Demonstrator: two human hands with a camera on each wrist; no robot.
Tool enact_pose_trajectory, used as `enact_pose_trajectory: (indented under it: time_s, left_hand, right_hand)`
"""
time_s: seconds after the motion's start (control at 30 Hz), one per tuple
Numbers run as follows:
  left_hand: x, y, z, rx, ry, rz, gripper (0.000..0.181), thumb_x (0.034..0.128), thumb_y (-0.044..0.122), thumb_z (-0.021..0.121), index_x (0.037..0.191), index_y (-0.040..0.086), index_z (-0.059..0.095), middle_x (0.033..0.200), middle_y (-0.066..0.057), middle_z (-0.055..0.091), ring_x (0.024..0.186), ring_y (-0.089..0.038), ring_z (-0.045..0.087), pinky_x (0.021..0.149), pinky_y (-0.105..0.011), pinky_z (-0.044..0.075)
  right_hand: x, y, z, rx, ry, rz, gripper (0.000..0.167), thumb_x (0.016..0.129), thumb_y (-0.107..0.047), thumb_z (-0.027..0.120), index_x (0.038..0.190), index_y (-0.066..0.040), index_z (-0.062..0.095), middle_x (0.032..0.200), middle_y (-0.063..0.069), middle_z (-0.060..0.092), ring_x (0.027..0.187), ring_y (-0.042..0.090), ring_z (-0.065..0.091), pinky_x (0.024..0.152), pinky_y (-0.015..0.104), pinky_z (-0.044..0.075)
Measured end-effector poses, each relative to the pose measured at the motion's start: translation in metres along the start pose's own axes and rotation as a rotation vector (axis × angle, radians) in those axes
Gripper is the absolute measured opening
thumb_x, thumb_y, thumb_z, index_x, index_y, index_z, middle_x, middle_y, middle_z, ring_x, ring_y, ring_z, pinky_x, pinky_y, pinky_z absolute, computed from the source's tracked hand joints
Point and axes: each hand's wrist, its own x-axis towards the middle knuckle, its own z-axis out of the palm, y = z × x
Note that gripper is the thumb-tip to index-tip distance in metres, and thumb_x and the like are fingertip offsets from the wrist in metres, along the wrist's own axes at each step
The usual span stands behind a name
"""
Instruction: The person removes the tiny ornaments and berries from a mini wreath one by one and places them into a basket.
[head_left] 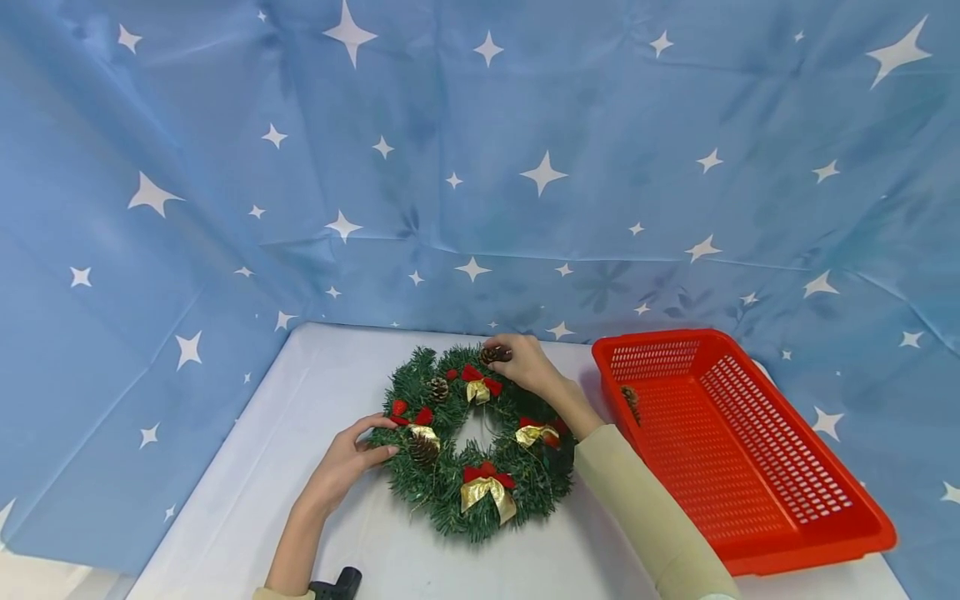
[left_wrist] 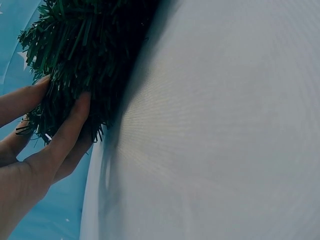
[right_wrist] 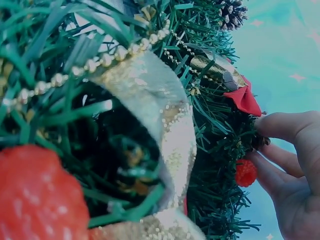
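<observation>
A green tinsel wreath [head_left: 442, 508] lies on the white table, trimmed with red-and-gold bows, red berries and brown pinecones. My left hand [head_left: 347, 462] grips its left edge, fingers and thumb around the tinsel beside a pinecone [head_left: 423, 450]. The left wrist view shows that hand [left_wrist: 45, 155] with fingertips sunk in the greenery. At the wreath's far side, my right hand [head_left: 525, 364] pinches a pinecone [head_left: 496, 354] just right of the top bow [head_left: 480, 385]. From the right wrist, this pinecone [right_wrist: 261, 141] is mostly hidden by the fingers, above a red berry [right_wrist: 245, 173].
A red perforated plastic basket [head_left: 750, 550] stands on the right of the table, with one pinecone [head_left: 632, 403] near its left wall. A blue star-patterned cloth [head_left: 480, 108] hangs behind and to the sides. A dark object [head_left: 345, 583] shows by the left wrist.
</observation>
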Motion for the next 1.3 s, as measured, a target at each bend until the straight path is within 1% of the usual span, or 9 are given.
enact_pose_trajectory:
  time_s: [0.27,0.5,0.63,0.8,0.9,1.13,1.3]
  left_hand:
    - [0.000,0.000,0.001,-0.004,0.001,-0.001,0.041,0.0952,0.013,0.074,0.135,0.012,0.062,0.170,-0.017,0.021,0.117,-0.027,0.063,0.093,-0.039,0.055]
    - [-0.001,0.000,0.000,0.012,0.009,0.000,0.041,0.0950,0.015,0.074,0.134,0.012,0.063,0.169,-0.017,0.023,0.125,-0.032,0.061,0.093,-0.040,0.056]
    - [-0.002,0.000,0.000,0.013,0.008,0.003,0.041,0.0951,0.015,0.074,0.134,0.012,0.062,0.169,-0.017,0.023,0.128,-0.036,0.059,0.093,-0.040,0.055]
    - [-0.002,0.000,0.001,0.017,0.008,0.002,0.041,0.0950,0.015,0.074,0.134,0.011,0.062,0.169,-0.017,0.024,0.127,-0.034,0.060,0.093,-0.040,0.055]
    - [-0.002,0.000,0.001,0.020,0.010,0.002,0.041,0.0950,0.015,0.074,0.134,0.012,0.063,0.169,-0.017,0.024,0.126,-0.034,0.060,0.094,-0.040,0.055]
    - [-0.002,0.000,0.000,0.020,0.006,0.004,0.042,0.0955,0.015,0.074,0.135,0.012,0.062,0.169,-0.016,0.023,0.131,-0.038,0.057,0.095,-0.040,0.055]
    - [-0.002,0.000,0.000,0.019,0.004,0.004,0.042,0.0956,0.015,0.074,0.135,0.012,0.062,0.169,-0.016,0.023,0.129,-0.037,0.059,0.095,-0.041,0.055]
  right_hand:
    - [-0.005,-0.001,-0.006,-0.020,0.002,0.010,0.034,0.093,-0.007,0.076,0.126,-0.004,0.071,0.120,0.019,0.073,0.106,0.036,0.074,0.086,0.043,0.063]
    - [-0.010,0.001,-0.012,0.041,-0.013,0.066,0.034,0.095,-0.006,0.073,0.128,-0.003,0.070,0.123,0.021,0.071,0.109,0.036,0.072,0.087,0.041,0.063]
    - [-0.012,0.003,-0.016,0.045,-0.006,0.063,0.035,0.095,-0.006,0.073,0.129,-0.001,0.069,0.123,0.020,0.071,0.111,0.036,0.071,0.090,0.042,0.062]
    - [-0.014,0.005,-0.019,0.058,0.003,0.055,0.035,0.095,-0.006,0.072,0.130,0.001,0.068,0.123,0.021,0.070,0.112,0.036,0.071,0.090,0.043,0.062]
    - [-0.016,0.004,-0.022,0.065,0.014,0.061,0.035,0.095,-0.006,0.073,0.129,0.000,0.069,0.123,0.021,0.070,0.112,0.036,0.071,0.089,0.042,0.062]
    - [-0.020,0.002,-0.029,0.094,0.026,0.068,0.037,0.095,-0.007,0.073,0.130,0.000,0.068,0.124,0.021,0.070,0.114,0.037,0.070,0.091,0.043,0.061]
    - [-0.023,0.002,-0.035,0.081,0.042,0.058,0.036,0.094,-0.006,0.074,0.130,0.000,0.068,0.125,0.022,0.070,0.115,0.038,0.070,0.092,0.043,0.061]
